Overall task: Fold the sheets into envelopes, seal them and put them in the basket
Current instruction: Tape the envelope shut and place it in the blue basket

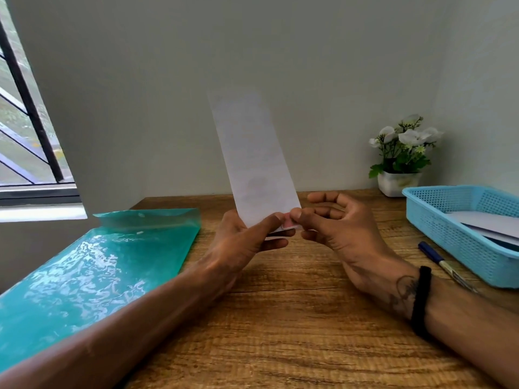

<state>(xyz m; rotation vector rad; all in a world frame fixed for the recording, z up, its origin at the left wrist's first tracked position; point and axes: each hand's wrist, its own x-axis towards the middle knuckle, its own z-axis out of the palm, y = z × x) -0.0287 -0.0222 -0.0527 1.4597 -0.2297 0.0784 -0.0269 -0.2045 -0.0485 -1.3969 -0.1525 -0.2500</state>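
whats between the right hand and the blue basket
A pen lies on the wooden table between the right hand and basket, in the head view.

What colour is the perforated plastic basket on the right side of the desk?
Light blue. The perforated plastic basket shows best in the head view.

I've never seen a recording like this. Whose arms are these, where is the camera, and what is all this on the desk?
There is no machine here: a person wears a camera on the head, looking down at their own hands. The left hand holds a folded white sheet upright by its bottom end, while the right hand pinches something small and pink at that end; what it is I cannot tell. On the wooden desk lie a teal plastic folder, a pen and a blue basket already holding white paper. A potted plant stands behind.
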